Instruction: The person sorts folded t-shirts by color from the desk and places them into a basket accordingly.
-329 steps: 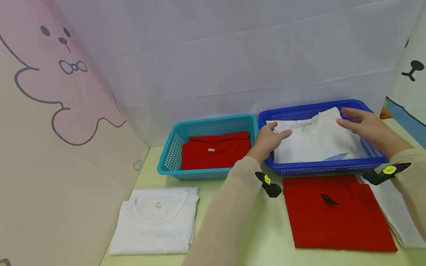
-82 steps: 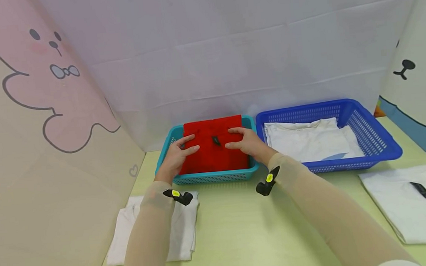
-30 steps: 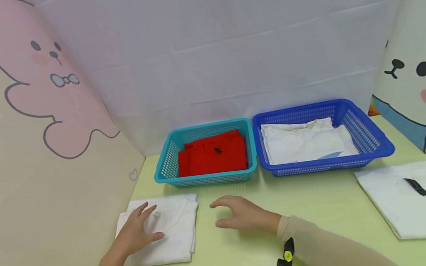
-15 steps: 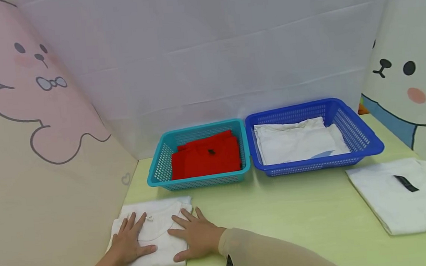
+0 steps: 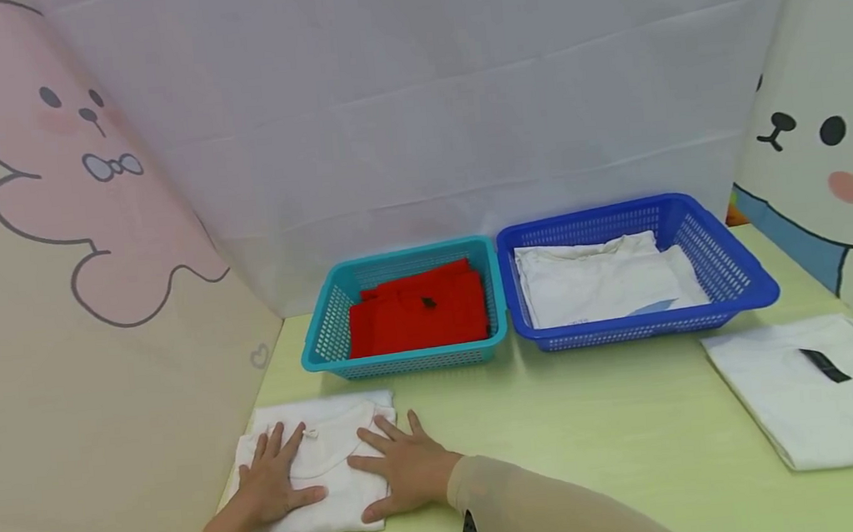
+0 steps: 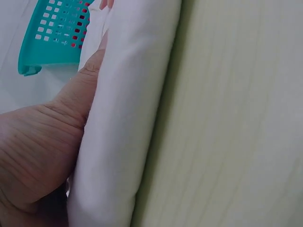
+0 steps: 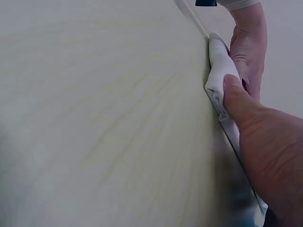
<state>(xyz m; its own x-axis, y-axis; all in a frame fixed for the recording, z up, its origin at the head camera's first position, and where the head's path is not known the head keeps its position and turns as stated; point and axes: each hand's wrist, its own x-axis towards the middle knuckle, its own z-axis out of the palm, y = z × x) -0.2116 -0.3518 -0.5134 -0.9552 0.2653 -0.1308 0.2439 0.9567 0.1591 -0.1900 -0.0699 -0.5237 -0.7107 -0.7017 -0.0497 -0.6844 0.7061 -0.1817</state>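
A folded white T-shirt (image 5: 339, 490) with a round neckline lies on the table at the left. My left hand (image 5: 266, 483) rests on its left side, fingers spread and straight. On its right side lies my right hand (image 5: 406, 468), fingers also spread over the cloth. In the left wrist view, the thick folded edge of the T-shirt (image 6: 123, 109) runs along beside my thumb. From the right wrist, my right thumb (image 7: 239, 99) shows against the folded layers of the T-shirt (image 7: 219, 75).
A teal basket (image 5: 404, 364) holding folded red clothes (image 5: 419, 317) stands behind the T-shirt. Beside it, a blue basket (image 5: 642, 328) holds folded white clothes (image 5: 601, 281). Another folded white shirt (image 5: 843, 400) with a black tag lies at the right. A fabric wall (image 5: 107, 408) borders the left side.
Both hands have left the blue basket, then set a red garment into the teal basket, and come down onto the left white T-shirt. Over the last half second they stay there.
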